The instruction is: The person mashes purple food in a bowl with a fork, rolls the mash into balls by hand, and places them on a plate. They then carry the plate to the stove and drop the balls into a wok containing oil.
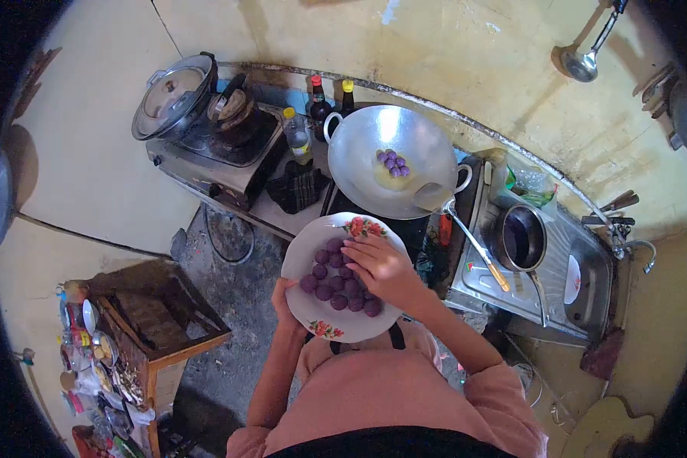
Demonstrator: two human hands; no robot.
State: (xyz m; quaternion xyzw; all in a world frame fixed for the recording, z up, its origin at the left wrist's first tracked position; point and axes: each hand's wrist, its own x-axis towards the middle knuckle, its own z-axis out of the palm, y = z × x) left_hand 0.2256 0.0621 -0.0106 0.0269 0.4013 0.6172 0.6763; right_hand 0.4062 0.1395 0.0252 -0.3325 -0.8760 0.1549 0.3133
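My left hand point(285, 299) grips the near-left rim of a white plate point(317, 317) with red flower prints, held level in front of my chest. Several purple dough balls point(330, 278) lie on the plate. My right hand point(382, 267) rests over the plate's right side, its fingers closing around one of the purple balls. Just beyond the plate stands a steel wok point(393, 160) with a pool of oil and several purple balls point(393, 162) in it.
A skimmer point(466, 229) leans on the wok's right rim. A dark saucepan point(520, 238) sits in the steel sink point(588, 282) at right. Sauce bottles point(319, 103) and a lidded pot point(172, 95) stand at the back left; a wooden shelf point(156, 320) is at lower left.
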